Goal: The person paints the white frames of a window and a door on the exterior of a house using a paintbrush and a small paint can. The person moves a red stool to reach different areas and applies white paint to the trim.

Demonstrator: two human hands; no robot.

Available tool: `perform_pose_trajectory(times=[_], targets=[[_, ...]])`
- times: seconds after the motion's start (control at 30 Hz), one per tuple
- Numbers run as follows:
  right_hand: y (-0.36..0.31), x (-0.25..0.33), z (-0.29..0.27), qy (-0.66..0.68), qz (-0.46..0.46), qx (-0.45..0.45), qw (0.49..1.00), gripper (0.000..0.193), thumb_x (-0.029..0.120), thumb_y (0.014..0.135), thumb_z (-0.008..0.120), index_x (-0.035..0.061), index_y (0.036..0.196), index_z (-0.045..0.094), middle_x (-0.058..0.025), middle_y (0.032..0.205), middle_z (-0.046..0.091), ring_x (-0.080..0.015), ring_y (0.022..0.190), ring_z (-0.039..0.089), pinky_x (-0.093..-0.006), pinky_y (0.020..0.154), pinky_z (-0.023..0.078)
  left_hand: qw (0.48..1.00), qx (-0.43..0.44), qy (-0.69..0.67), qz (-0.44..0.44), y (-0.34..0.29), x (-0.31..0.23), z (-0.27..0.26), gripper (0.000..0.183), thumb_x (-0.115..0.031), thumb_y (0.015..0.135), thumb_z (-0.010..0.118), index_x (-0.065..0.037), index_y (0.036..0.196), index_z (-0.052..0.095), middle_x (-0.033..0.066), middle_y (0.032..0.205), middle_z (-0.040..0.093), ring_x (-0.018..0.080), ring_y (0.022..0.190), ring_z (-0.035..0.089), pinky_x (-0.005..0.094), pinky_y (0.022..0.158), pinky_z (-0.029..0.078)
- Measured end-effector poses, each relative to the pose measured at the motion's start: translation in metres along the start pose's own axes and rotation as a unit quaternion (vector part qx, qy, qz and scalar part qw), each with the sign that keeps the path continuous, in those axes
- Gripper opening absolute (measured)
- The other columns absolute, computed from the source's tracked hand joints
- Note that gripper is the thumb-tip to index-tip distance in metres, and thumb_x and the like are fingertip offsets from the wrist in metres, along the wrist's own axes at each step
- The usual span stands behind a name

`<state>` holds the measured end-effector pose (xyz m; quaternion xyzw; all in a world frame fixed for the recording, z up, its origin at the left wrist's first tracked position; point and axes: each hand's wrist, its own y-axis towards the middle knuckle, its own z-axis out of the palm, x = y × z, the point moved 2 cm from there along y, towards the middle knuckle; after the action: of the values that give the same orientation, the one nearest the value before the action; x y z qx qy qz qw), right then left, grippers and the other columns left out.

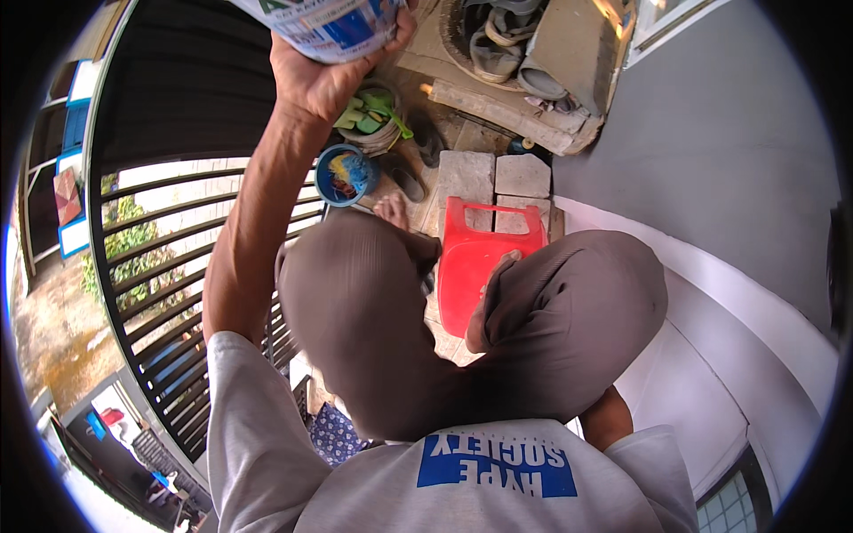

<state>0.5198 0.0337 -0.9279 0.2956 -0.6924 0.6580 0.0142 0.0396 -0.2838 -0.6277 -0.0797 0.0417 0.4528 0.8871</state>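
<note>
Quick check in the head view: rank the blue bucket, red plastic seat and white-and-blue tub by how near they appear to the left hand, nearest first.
1. White-and-blue tub: held in the left hand, at the picture's top edge.
2. Blue bucket: below the hand in the picture, beside the railing.
3. Red plastic seat: lower, to the right.

Railing (178,298): left. Wall (711,133): right. Stool (475,258): between. Blocks (466,173): beyond stool. Bucket (322,185): left of stool, near railing. Tub (351,28): in left hand (313,82).

Bright daylight, glare lower left, bent edges seemingly soft
</note>
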Motion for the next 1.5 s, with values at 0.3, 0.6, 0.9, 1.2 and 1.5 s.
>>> perform_pose_trajectory(times=[0.3, 0.6, 0.9, 1.2, 1.5], targets=[[0.068, 0.109, 0.007, -0.019, -0.033, -0.01, 0.999, 0.085, 0.071, 0.098, 0.044, -0.0031, 0.139, 0.055, -0.027, 0.135, 0.063, -0.0389, 0.125, 0.062, -0.0455, 0.107, 0.046, 0.999, 0.031, 0.014, 0.015, -0.01, -0.015, 0.054, 0.056, -0.042, 0.094, 0.062, -0.004, 0.135, 0.059, 0.0236, 0.135, 0.058, 0.0429, 0.127, 0.05, 0.0622, 0.1, 0.045], [0.014, 0.081, 0.0, 0.016, 0.012, -0.141, 0.99, 0.084, 0.071, 0.098, 0.045, -0.0024, 0.138, 0.056, -0.0277, 0.133, 0.064, -0.0397, 0.124, 0.063, -0.0461, 0.106, 0.047, 0.999, 0.015, -0.036, 0.005, -0.041, -0.001, 0.003, 0.075, -0.05, 0.091, 0.066, 0.0, 0.145, 0.048, 0.0305, 0.145, 0.047, 0.047, 0.139, 0.038, 0.062, 0.106, 0.038], [0.001, 0.067, 0.038, -0.013, -0.001, -0.393, 0.92, 0.059, 0.048, 0.098, 0.061, 0.0049, 0.137, 0.053, -0.0255, 0.131, 0.052, -0.0471, 0.112, 0.063, -0.0534, 0.094, 0.052, 0.999, 0.028, 0.013, -0.011, -0.121, -0.048, -0.032, 0.082, -0.045, 0.088, 0.076, -0.003, 0.15, 0.044, 0.028, 0.154, 0.04, 0.0428, 0.145, 0.034, 0.0597, 0.11, 0.037], [-0.029, 0.046, 0.156, -0.106, -0.098, -0.513, 0.846, 0.057, 0.011, 0.087, 0.067, 0.003, 0.14, 0.048, -0.0204, 0.15, 0.043, -0.0427, 0.136, 0.047, -0.0509, 0.103, 0.049, 0.999, -0.006, 0.021, -0.023, -0.241, -0.097, -0.073, 0.071, -0.047, 0.093, 0.07, -0.007, 0.148, 0.049, 0.0268, 0.153, 0.043, 0.0438, 0.144, 0.037, 0.0642, 0.108, 0.042], [-0.01, 0.049, 0.149, -0.194, 0.039, -0.336, 0.921, 0.102, 0.028, 0.077, 0.085, 0.0065, 0.159, 0.028, -0.0163, 0.171, 0.014, -0.0401, 0.153, 0.029, -0.0508, 0.114, 0.045, 0.999, -0.026, -0.035, -0.015, -0.362, -0.114, -0.092, 0.07, -0.044, 0.097, 0.065, -0.007, 0.152, 0.043, 0.025, 0.156, 0.041, 0.0438, 0.145, 0.035, 0.0641, 0.111, 0.037]])
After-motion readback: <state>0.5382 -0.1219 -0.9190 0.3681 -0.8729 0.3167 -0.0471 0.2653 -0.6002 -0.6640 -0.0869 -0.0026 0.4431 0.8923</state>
